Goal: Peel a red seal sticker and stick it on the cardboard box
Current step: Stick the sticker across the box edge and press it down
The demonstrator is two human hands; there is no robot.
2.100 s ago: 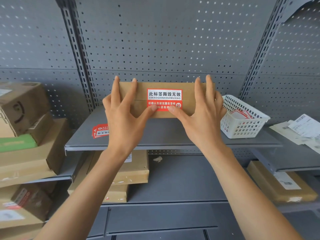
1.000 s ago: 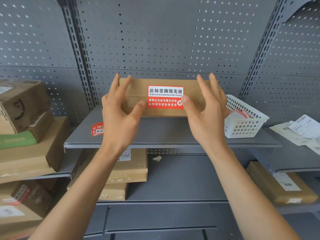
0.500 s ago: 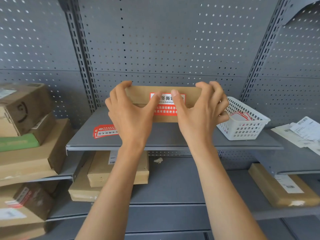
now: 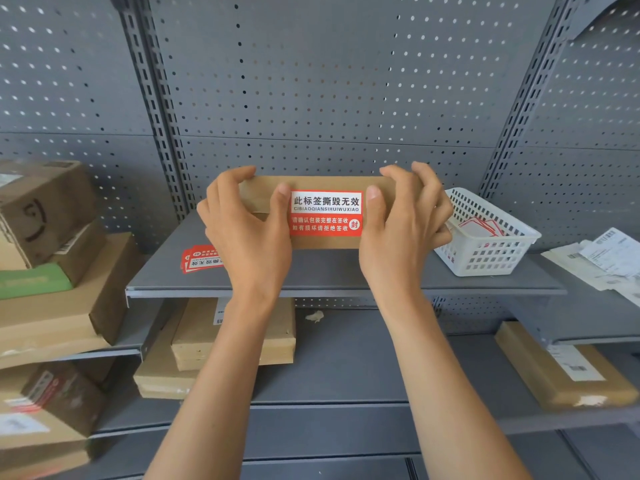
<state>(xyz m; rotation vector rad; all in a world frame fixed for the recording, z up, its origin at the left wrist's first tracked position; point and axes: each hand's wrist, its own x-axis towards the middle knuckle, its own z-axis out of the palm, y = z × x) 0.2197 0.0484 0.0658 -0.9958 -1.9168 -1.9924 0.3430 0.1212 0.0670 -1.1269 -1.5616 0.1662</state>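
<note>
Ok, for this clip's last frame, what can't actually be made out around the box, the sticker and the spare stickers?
All in the head view:
- cardboard box: both ends are covered by the left hand and right hand; its back faces away.
- red seal sticker: the red half's small print is too fine to read.
- spare stickers on the shelf: partly behind the left hand; count unclear.
- white basket: contents seen only in part.
</note>
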